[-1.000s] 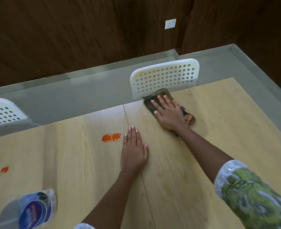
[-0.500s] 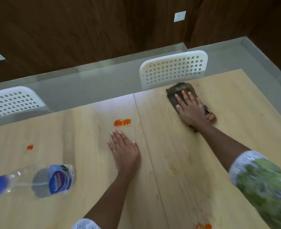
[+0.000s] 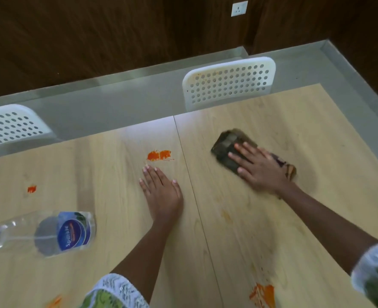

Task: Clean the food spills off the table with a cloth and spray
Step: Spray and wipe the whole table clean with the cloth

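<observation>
Cloth [image 3: 227, 150], dark and crumpled, lies on the right half of the counter [image 3: 317, 152] under my right hand [image 3: 259, 168], whose straight fingers press it flat. My left hand [image 3: 161, 192] rests palm-down with fingers extended, holding nothing, just below an orange spill [image 3: 159, 155]. Smaller orange spots [image 3: 31, 189] sit further left, and a big smear [image 3: 264, 294] near me. The spray bottle [image 3: 57, 233] lies on its side at left, its blue label reading "Sparkle". Two white perforated chairs [image 3: 229, 82] stand beyond.

Dark cloth [image 3: 227, 145] flat on table [image 3: 317, 130]; clear spray bottle [image 3: 50, 232] lying sideways.
</observation>
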